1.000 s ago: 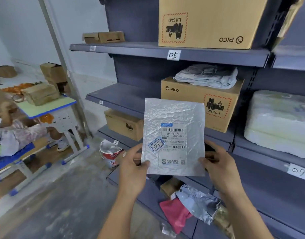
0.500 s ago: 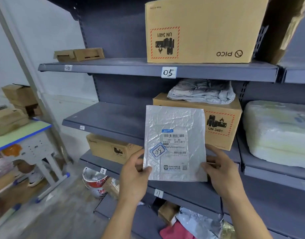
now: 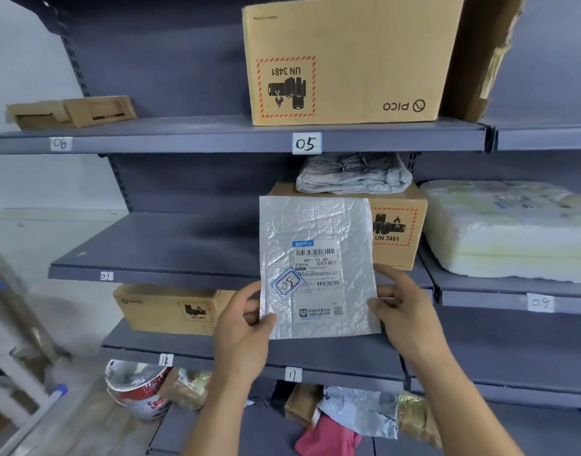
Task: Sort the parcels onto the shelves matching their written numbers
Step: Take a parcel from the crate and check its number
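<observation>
A flat silver mailer parcel [image 3: 315, 235] stands upright in front of me, its label facing me with a handwritten "05" in a blue stamp. My left hand [image 3: 243, 330] pinches its lower left corner, thumb on the front. My right hand [image 3: 404, 311] holds its lower right edge. Above it, the top shelf [image 3: 217, 139] carries a white tag reading 05 [image 3: 306, 143], with a large PICO cardboard box [image 3: 345, 57] standing over the tag.
Tags 06 [image 3: 59, 143], 07 [image 3: 106, 275], 09 [image 3: 540, 302], 18 [image 3: 165, 359] and 17 [image 3: 292, 375] mark other shelves. Behind the parcel sits a PICO box [image 3: 397, 225] with a grey bag on it; a white wrapped bundle [image 3: 506, 225] lies right. Loose parcels and a bucket [image 3: 134, 390] sit low.
My view has risen and come closer to the shelves, so the 05 tag now sits just above the parcel. Both hands keep the same hold on the mailer.
</observation>
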The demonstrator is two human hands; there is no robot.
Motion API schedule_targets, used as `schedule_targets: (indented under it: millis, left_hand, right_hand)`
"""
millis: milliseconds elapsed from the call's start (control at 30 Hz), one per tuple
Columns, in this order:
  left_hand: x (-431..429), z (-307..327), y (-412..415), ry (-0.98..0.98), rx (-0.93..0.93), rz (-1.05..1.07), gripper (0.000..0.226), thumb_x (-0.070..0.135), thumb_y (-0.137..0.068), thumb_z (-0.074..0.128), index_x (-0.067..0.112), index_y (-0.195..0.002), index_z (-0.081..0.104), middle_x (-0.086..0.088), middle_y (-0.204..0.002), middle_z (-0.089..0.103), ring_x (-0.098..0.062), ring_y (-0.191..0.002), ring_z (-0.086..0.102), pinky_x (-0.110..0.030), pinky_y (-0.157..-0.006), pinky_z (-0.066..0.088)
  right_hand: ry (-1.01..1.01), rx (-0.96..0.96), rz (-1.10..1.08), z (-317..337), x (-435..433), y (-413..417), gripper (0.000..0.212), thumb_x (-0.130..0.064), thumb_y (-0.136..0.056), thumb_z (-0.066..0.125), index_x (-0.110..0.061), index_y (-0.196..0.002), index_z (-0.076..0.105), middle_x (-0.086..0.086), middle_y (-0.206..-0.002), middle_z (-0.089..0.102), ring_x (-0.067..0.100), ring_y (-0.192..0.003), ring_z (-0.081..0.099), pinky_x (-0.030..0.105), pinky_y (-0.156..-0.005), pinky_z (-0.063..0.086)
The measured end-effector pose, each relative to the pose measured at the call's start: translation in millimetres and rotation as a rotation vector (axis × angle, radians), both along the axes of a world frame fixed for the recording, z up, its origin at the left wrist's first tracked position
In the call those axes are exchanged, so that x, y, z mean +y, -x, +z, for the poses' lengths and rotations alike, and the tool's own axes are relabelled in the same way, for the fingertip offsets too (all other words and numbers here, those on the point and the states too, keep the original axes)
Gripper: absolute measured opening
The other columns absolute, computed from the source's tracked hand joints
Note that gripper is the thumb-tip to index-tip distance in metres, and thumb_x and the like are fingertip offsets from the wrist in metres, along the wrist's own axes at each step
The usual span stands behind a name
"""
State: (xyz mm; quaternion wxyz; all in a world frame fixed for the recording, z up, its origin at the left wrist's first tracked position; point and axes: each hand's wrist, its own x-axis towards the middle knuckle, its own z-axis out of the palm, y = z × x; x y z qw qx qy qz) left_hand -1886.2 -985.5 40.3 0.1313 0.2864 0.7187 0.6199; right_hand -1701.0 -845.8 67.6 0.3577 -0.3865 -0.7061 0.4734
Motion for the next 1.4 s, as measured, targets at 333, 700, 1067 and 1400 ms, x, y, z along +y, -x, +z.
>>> schedule_targets:
  millis: [333,700,1067,1400]
  left_hand:
    - [-57,13,12,-0.047,0.053,-0.147,0.049,-0.001,-0.087,0.070,0.034,-0.119,0.062,0.011,-0.095,0.071,-0.001,-0.078,0.066,-0.013,-0.064,0.050]
    - [-62,58,11,-0.167,0.101,-0.242,0.052,0.004,-0.086,0.072,0.046,-0.113,0.060,0.014,-0.091,0.072,-0.004,-0.082,0.068,-0.031,-0.079,0.055]
    - [10,171,29,-0.375,0.205,-0.325,0.054,-0.001,-0.084,0.074,0.036,-0.121,0.061,0.007,-0.097,0.073,-0.011,-0.082,0.071,-0.028,-0.074,0.056]
    - [82,280,47,-0.424,0.319,-0.327,0.046,-0.004,-0.084,0.071,0.038,-0.102,0.067,0.013,-0.083,0.076,-0.003,-0.075,0.071,-0.023,-0.068,0.053]
  right_hand:
    - [-0.067,-0.003,-0.138,6,-70,-3,0.058,0.002,-0.090,0.062,-0.050,-0.116,0.057,-0.004,-0.080,0.073,0.018,-0.082,0.068,0.035,-0.076,0.056]
    - [-0.162,0.118,-0.216,51,-93,-20,0.054,-0.001,-0.092,0.063,-0.043,-0.126,0.057,-0.002,-0.091,0.070,0.016,-0.085,0.066,0.029,-0.071,0.053]
    - [-0.374,0.157,-0.245,172,-20,-12,0.056,0.000,-0.091,0.064,-0.037,-0.132,0.057,-0.002,-0.091,0.072,0.020,-0.087,0.067,0.038,-0.074,0.056]
    - [-0.468,0.123,-0.234,286,56,10,0.054,0.001,-0.091,0.063,-0.026,-0.138,0.055,0.008,-0.095,0.071,0.016,-0.079,0.064,0.039,-0.080,0.058]
